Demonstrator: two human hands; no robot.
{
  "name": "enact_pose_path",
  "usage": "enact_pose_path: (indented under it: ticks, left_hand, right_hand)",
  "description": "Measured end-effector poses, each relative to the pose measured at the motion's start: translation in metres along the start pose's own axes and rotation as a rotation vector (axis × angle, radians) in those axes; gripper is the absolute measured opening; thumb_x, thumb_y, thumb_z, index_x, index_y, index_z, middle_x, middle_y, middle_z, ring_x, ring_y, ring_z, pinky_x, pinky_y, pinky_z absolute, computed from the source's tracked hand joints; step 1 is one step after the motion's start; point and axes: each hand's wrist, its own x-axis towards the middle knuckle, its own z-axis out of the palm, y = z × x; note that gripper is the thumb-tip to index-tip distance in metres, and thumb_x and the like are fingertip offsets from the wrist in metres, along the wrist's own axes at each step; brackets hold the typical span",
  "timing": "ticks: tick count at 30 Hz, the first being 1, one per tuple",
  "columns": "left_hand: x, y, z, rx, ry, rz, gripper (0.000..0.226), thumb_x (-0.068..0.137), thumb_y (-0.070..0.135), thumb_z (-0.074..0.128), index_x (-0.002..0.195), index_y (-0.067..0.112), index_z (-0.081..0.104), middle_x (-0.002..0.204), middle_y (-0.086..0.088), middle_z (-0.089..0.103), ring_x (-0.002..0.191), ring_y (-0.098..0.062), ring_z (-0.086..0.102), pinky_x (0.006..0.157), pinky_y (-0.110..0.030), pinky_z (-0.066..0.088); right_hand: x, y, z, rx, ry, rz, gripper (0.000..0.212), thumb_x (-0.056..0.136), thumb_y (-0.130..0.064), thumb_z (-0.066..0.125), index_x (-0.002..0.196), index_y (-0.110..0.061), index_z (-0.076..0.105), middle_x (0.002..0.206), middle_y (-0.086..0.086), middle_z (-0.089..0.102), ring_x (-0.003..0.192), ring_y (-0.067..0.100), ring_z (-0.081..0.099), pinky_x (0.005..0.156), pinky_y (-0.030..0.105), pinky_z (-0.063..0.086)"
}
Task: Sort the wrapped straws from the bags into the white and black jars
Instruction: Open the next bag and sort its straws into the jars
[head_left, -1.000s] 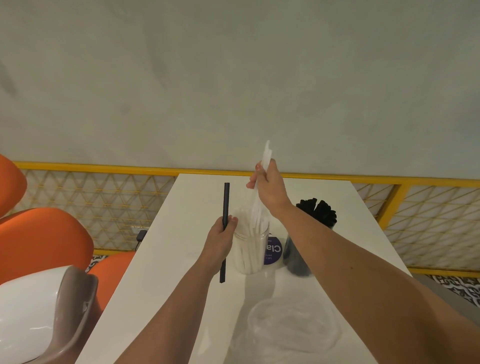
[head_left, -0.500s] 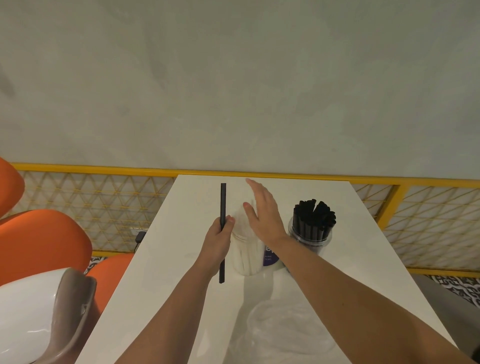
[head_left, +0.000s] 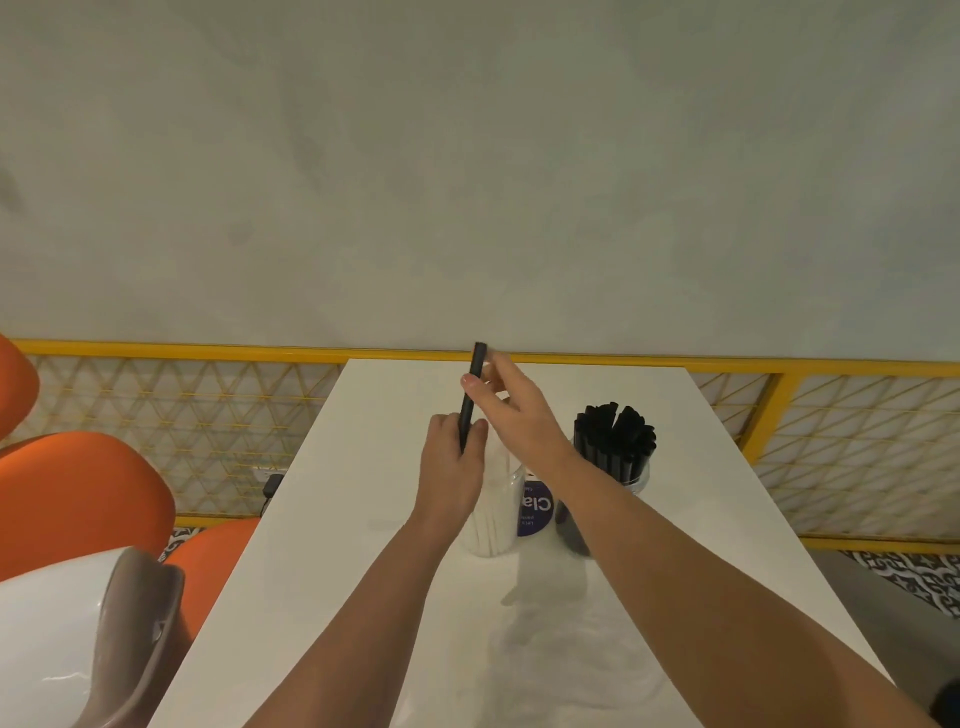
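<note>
A black wrapped straw (head_left: 471, 387) stands nearly upright above the table, held by both hands. My left hand (head_left: 453, 467) grips its lower part. My right hand (head_left: 511, 410) pinches it higher up between thumb and fingers. Behind my left hand stands the clear jar of white straws (head_left: 496, 512). To its right, partly behind my right forearm, is the jar packed with black straws (head_left: 613, 441). A clear plastic bag (head_left: 561, 649) lies crumpled on the white table (head_left: 337, 519) near me.
A purple round label (head_left: 535, 509) sits between the two jars. A yellow mesh railing (head_left: 182, 415) runs behind the table under a grey wall. Orange seats (head_left: 78, 499) and a white and grey chair back (head_left: 93, 639) stand at the left.
My right hand let the white straw drop into the white jar, then moved left and took hold of the black straw above my left hand. The black straw has risen.
</note>
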Motion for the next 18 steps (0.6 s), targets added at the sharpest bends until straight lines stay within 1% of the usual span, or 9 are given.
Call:
enact_pose_path:
  ticks: [3, 4, 6, 7, 9, 11, 12, 14, 18]
  left_hand:
    - [-0.007, 0.014, 0.014, -0.022, -0.112, 0.038, 0.022, 0.1, 0.023, 0.037, 0.094, 0.01, 0.053, 0.098, -0.013, 0.056, 0.082, -0.022, 0.057, 0.072, -0.035, 0.05]
    - [-0.009, 0.018, 0.02, -0.03, -0.153, 0.039, 0.023, 0.1, 0.023, 0.037, 0.097, 0.008, 0.054, 0.1, -0.015, 0.058, 0.083, -0.024, 0.059, 0.075, -0.038, 0.052]
    - [-0.013, 0.023, 0.032, -0.035, -0.233, 0.033, 0.021, 0.099, 0.024, 0.04, 0.101, 0.008, 0.053, 0.102, -0.018, 0.061, 0.085, -0.026, 0.061, 0.078, -0.039, 0.054]
    - [-0.014, 0.024, 0.037, -0.03, -0.264, 0.027, 0.018, 0.098, 0.024, 0.043, 0.101, 0.009, 0.052, 0.103, -0.017, 0.061, 0.088, -0.027, 0.061, 0.08, -0.04, 0.054]
    - [-0.016, 0.025, 0.045, -0.017, -0.312, 0.002, 0.017, 0.094, 0.022, 0.051, 0.107, 0.011, 0.05, 0.109, -0.01, 0.059, 0.094, -0.022, 0.059, 0.079, -0.033, 0.052]
    - [-0.017, 0.022, 0.052, 0.015, -0.343, -0.01, 0.027, 0.092, 0.019, 0.055, 0.118, 0.013, 0.048, 0.121, -0.002, 0.053, 0.104, -0.016, 0.056, 0.084, -0.027, 0.049]
    - [-0.017, 0.021, 0.055, 0.044, -0.354, -0.014, 0.033, 0.091, 0.018, 0.056, 0.122, 0.013, 0.046, 0.126, -0.001, 0.051, 0.11, -0.016, 0.054, 0.089, -0.028, 0.048]
    - [-0.017, 0.019, 0.06, 0.083, -0.37, -0.022, 0.039, 0.091, 0.019, 0.057, 0.127, 0.013, 0.044, 0.132, 0.0, 0.047, 0.115, -0.016, 0.051, 0.092, -0.026, 0.045]
    - [-0.016, 0.015, 0.071, 0.097, -0.402, -0.048, 0.047, 0.091, 0.022, 0.059, 0.133, 0.012, 0.04, 0.138, -0.003, 0.042, 0.121, -0.019, 0.047, 0.093, -0.027, 0.042]
  right_hand:
    - [-0.003, -0.01, -0.016, -0.018, 0.031, -0.019, 0.035, 0.093, -0.02, 0.053, 0.127, -0.018, 0.046, 0.087, 0.008, 0.059, 0.082, 0.013, 0.056, 0.078, 0.02, 0.045]
    - [-0.004, -0.01, -0.022, -0.025, 0.041, -0.009, 0.038, 0.094, -0.017, 0.052, 0.13, -0.017, 0.042, 0.084, 0.007, 0.061, 0.081, 0.013, 0.059, 0.077, 0.02, 0.046]
    - [-0.008, -0.011, -0.037, -0.08, 0.087, 0.001, 0.045, 0.094, -0.013, 0.051, 0.136, -0.019, 0.034, 0.082, 0.009, 0.063, 0.08, 0.017, 0.062, 0.075, 0.02, 0.047]
    - [-0.009, -0.01, -0.046, -0.122, 0.126, -0.004, 0.049, 0.094, -0.013, 0.05, 0.137, -0.021, 0.03, 0.085, 0.014, 0.065, 0.081, 0.023, 0.063, 0.073, 0.023, 0.048]
    - [-0.014, -0.009, -0.066, -0.203, 0.224, -0.041, 0.051, 0.094, -0.012, 0.049, 0.139, -0.023, 0.026, 0.089, 0.023, 0.063, 0.081, 0.034, 0.062, 0.07, 0.033, 0.051]
    - [-0.018, -0.008, -0.086, -0.265, 0.319, -0.09, 0.049, 0.095, -0.013, 0.048, 0.139, -0.02, 0.026, 0.084, 0.021, 0.061, 0.073, 0.037, 0.06, 0.07, 0.043, 0.052]
    - [-0.019, -0.006, -0.095, -0.284, 0.365, -0.114, 0.048, 0.095, -0.013, 0.048, 0.137, -0.018, 0.026, 0.081, 0.014, 0.06, 0.07, 0.034, 0.06, 0.068, 0.043, 0.054]
    - [-0.021, -0.003, -0.11, -0.322, 0.44, -0.164, 0.044, 0.095, -0.013, 0.048, 0.135, -0.016, 0.029, 0.079, 0.007, 0.056, 0.068, 0.03, 0.06, 0.065, 0.035, 0.053]
    - [-0.025, 0.007, -0.125, -0.38, 0.476, -0.198, 0.041, 0.096, -0.014, 0.048, 0.134, -0.015, 0.032, 0.084, 0.014, 0.058, 0.07, 0.025, 0.058, 0.06, 0.021, 0.047]
